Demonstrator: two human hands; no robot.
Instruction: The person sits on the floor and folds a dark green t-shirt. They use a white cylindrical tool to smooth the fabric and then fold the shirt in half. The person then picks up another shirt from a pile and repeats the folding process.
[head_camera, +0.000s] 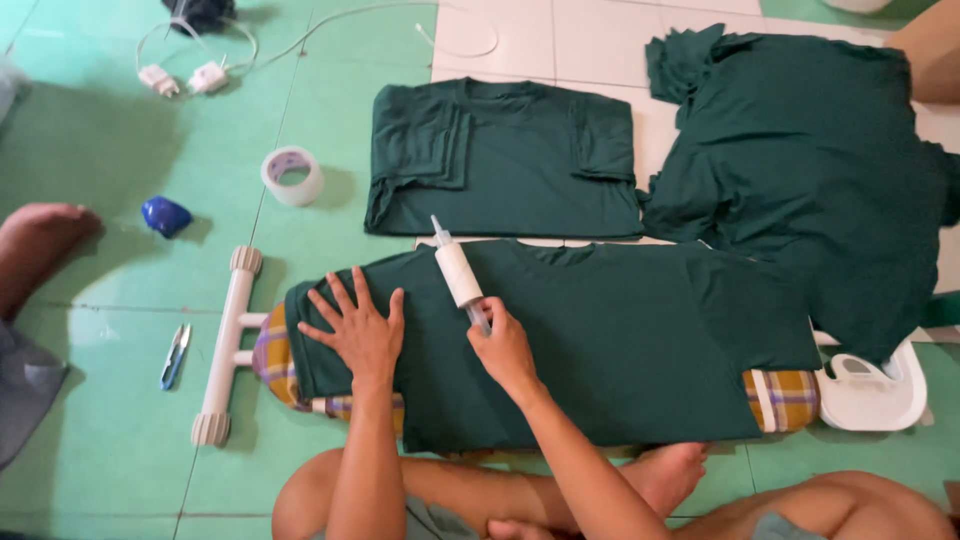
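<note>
A dark green T-shirt (620, 330) lies spread over a low ironing board with a plaid cover (275, 360). My left hand (358, 328) rests flat with fingers apart on the shirt's left end. My right hand (503, 350) grips the lower end of a white syringe-like tool (458, 272), which points up and left across the shirt.
A folded green shirt (500, 160) lies behind the board, and a heap of green shirts (810, 150) at the back right. A tape roll (292, 176), a blue object (166, 215), thread snips (175, 354) and white chargers (185, 78) lie on the green floor. Another person's foot (40, 235) is at left.
</note>
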